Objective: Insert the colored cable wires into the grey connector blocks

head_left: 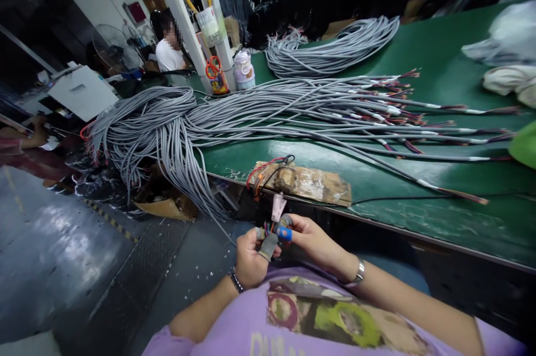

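My left hand [250, 257] is closed in a fist just below the front edge of the green table [460, 216], with grey tape on its fingertips. It pinches the end of a grey cable [209, 208] whose thin coloured wires stick up between both hands. My right hand [312, 239], with blue tape on one fingertip, is pinched on those wire ends and a small pale pink piece [278, 206] above them. Both hands are close to my chest, in front of a worn cardboard pad [310, 183] on the table edge.
A large bundle of grey cables [259, 113] lies across the table and droops off its left end toward the floor. A second coil [330, 49] lies behind. A white post [180, 15] with cups, scissors and a bottle stands at the back. Another person [167, 52] sits far left.
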The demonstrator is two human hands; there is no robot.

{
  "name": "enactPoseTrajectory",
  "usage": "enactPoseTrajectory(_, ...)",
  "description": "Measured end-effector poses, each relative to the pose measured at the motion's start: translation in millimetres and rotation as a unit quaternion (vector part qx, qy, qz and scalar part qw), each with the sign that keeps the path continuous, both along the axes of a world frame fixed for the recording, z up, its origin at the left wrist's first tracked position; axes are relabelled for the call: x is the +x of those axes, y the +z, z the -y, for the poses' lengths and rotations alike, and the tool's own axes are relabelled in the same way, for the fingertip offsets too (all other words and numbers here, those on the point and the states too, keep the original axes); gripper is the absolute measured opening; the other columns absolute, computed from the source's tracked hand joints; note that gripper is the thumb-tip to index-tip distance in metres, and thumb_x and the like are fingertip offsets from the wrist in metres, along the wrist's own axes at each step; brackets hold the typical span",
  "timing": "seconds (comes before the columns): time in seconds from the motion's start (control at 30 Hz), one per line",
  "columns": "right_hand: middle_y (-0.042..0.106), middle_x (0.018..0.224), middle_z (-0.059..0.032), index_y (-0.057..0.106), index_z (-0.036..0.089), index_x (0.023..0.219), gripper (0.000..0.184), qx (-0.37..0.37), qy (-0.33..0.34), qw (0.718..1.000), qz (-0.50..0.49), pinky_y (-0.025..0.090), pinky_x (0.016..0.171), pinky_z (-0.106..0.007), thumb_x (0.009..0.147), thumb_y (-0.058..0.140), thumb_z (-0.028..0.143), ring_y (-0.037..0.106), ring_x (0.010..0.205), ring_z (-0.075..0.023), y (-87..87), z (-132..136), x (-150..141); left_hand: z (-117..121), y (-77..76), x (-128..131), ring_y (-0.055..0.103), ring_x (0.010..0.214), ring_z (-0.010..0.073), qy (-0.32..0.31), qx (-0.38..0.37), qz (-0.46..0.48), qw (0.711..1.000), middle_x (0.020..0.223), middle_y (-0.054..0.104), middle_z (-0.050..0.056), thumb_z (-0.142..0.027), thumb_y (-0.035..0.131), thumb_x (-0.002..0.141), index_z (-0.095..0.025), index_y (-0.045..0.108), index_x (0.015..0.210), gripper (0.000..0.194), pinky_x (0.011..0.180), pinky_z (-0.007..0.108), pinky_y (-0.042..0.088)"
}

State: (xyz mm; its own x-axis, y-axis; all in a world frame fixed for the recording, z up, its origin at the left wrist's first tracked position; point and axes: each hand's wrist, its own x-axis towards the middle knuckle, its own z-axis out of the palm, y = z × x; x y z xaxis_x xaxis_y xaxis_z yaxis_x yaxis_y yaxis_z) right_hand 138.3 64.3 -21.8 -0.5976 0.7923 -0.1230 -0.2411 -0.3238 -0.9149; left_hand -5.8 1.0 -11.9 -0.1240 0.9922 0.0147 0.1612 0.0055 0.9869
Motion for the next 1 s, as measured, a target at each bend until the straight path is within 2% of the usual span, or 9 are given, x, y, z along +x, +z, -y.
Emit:
enactPoseTrajectory(0.13,0.055,0.055,0.0021,0.058,0.016,0.065,0.035,-0.004,0.006,1.000,0.001,0.034,0.052,-0.025,0.064,0.076,0.046,0.045,0.051,-0.0099,-0.6,-2,-2,1,1.9,0,0.061,0.051,0.0149,-0.030,-0.005,-0.001,1.000,0.056,0.066,0.005,-0.049,0.059,0.079,-0.016,0.060,0.065,0.036,0.053,0.025,0.050)
enactPoseTrajectory(0.33,0.055,0.058,0.0024,0.058,0.016,0.066,0.035,-0.029,0.015,0.999,-0.002,0.034,0.054,-0.024,0.061,0.079,0.043,0.044,0.054,-0.0094,-3.1,-2,-1,2,0.0,0,0.060,0.051,0.0133,0.021,-0.018,0.059,0.998,0.055,0.065,0.004,-0.046,0.058,0.081,-0.016,0.058,0.063,0.036,0.053,0.025,0.050)
enactPoseTrajectory(0.57,0.056,0.058,0.0018,0.059,0.016,0.067,0.031,-0.083,0.027,0.995,-0.048,0.036,0.054,-0.024,0.064,0.078,0.040,0.046,0.053,-0.0092,-8.9,-3,1,2,-6.3,-1,0.058,0.047,0.0119,0.073,0.020,0.109,0.991,0.055,0.064,0.001,-0.040,0.060,0.081,-0.016,0.059,0.068,0.028,0.051,0.024,0.049)
enactPoseTrajectory(0.63,0.057,0.062,0.0002,0.061,0.016,0.072,0.036,-0.127,0.003,0.989,-0.078,0.039,0.056,-0.025,0.068,0.072,0.050,0.049,0.055,-0.0105,-9.8,-8,0,2,-4.6,-3,0.058,0.047,0.0122,0.067,0.042,0.065,0.995,0.055,0.064,0.001,-0.038,0.058,0.083,-0.016,0.059,0.071,0.024,0.050,0.023,0.049)
enactPoseTrajectory(0.73,0.060,0.069,-0.0021,0.063,0.017,0.078,0.046,-0.145,-0.026,0.986,-0.080,0.042,0.057,-0.026,0.069,0.064,0.062,0.051,0.059,-0.0119,-6.1,-17,-4,0,0.1,-6,0.059,0.048,0.0125,0.053,0.134,-0.086,0.986,0.054,0.065,0.001,-0.030,0.057,0.083,-0.017,0.060,0.071,0.019,0.050,0.023,0.047)
enactPoseTrajectory(0.83,0.058,0.064,-0.0010,0.064,0.016,0.072,0.045,-0.030,-0.062,0.998,-0.015,0.039,0.057,-0.025,0.070,0.064,0.062,0.047,0.057,-0.0111,-0.3,-22,-9,-6,3.7,-8,0.057,0.049,0.0121,0.070,0.248,-0.252,0.933,0.054,0.064,0.002,-0.023,0.057,0.080,-0.018,0.060,0.068,0.014,0.052,0.023,0.045)
enactPoseTrajectory(0.9,0.057,0.060,-0.0007,0.063,0.017,0.065,0.048,0.056,-0.110,0.992,0.042,0.036,0.055,-0.026,0.071,0.060,0.065,0.045,0.055,-0.0114,1.3,-23,-11,-10,4.0,-8,0.056,0.049,0.0121,0.087,0.297,-0.319,0.896,0.052,0.061,0.001,-0.020,0.056,0.078,-0.018,0.058,0.065,0.013,0.053,0.023,0.043)
enactPoseTrajectory(0.97,0.057,0.058,-0.0011,0.063,0.017,0.062,0.052,0.089,-0.146,0.983,0.069,0.036,0.055,-0.027,0.072,0.055,0.068,0.045,0.055,-0.0121,0.4,-23,-12,-13,2.8,-9,0.055,0.049,0.0126,0.092,0.321,-0.355,0.873,0.051,0.058,0.001,-0.019,0.056,0.077,-0.019,0.057,0.065,0.012,0.053,0.024,0.042)
enactPoseTrajectory(1.0,0.057,0.058,-0.0013,0.063,0.017,0.062,0.053,0.079,-0.148,0.984,0.062,0.036,0.056,-0.027,0.072,0.054,0.069,0.046,0.056,-0.0124,-0.6,-23,-13,-14,1.9,-10,0.054,0.049,0.0128,0.090,0.326,-0.366,0.867,0.051,0.057,0.001,-0.018,0.055,0.076,-0.019,0.056,0.065,0.012,0.052,0.025,0.042)
